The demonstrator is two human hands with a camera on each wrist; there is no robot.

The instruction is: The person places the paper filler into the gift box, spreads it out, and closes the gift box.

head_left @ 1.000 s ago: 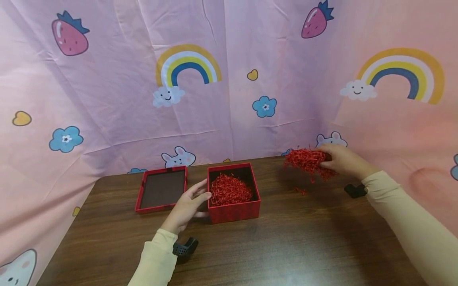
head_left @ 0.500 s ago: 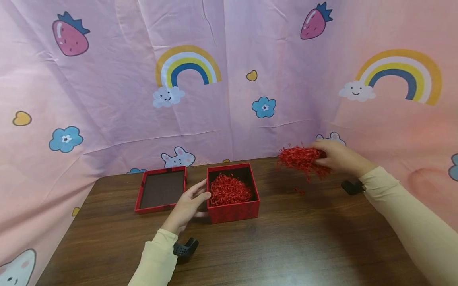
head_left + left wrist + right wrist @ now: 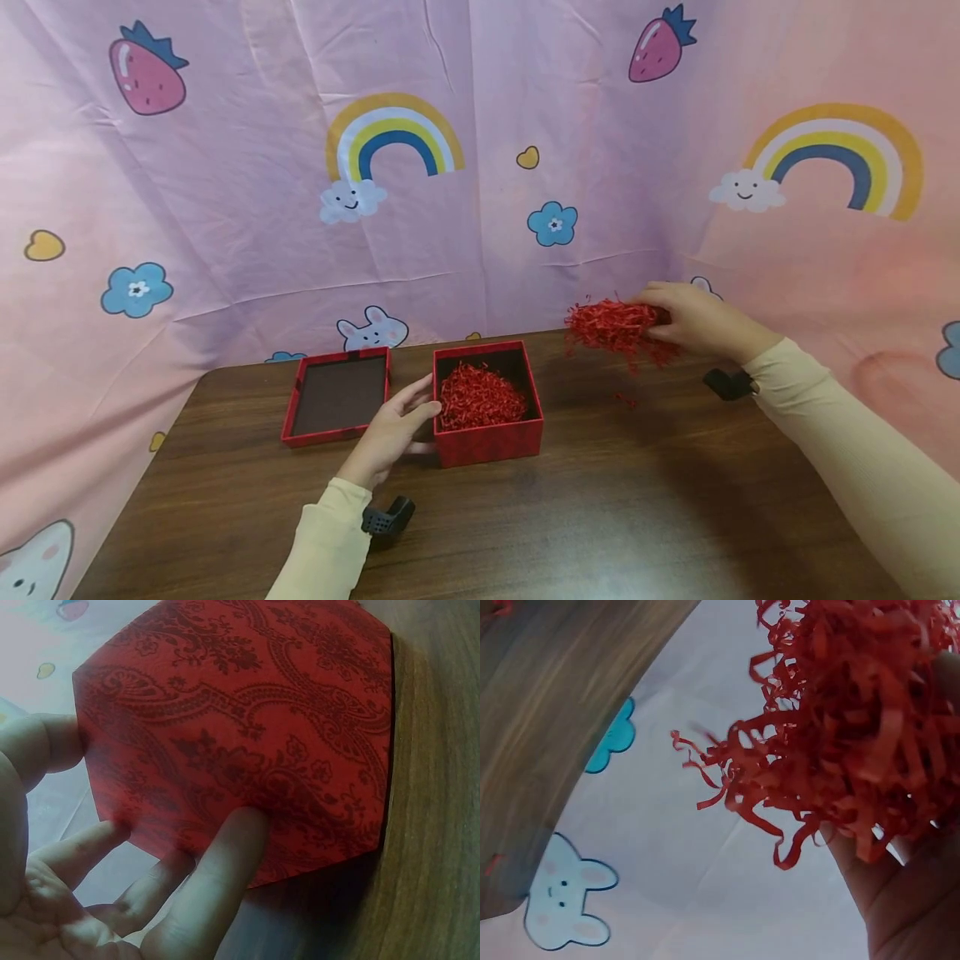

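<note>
In the head view an uncovered red box (image 3: 491, 443) stands on the table, partly filled with red shredded paper (image 3: 480, 398). My left hand (image 3: 390, 433) touches the box's left side, its fingers spread and mostly straight. The left wrist view shows the fingertips (image 3: 244, 832) against the dark floral pattern of the box wall (image 3: 225, 712). To the right, my right hand (image 3: 697, 321) grips a loose clump of red shredded paper (image 3: 611, 323) above the table. That clump (image 3: 855, 735) fills much of the right wrist view and hides most of the fingers.
Left of the box lies a red-rimmed lid (image 3: 341, 396), its dark inside facing up. A few red paper scraps (image 3: 627, 401) lie on the wooden table (image 3: 600, 508). A printed cloth (image 3: 480, 250) hangs right behind the table's back edge.
My right hand has moved left and slightly up with the clump of shredded paper, nearer to the box. The left hand, box and lid have stayed in place.
</note>
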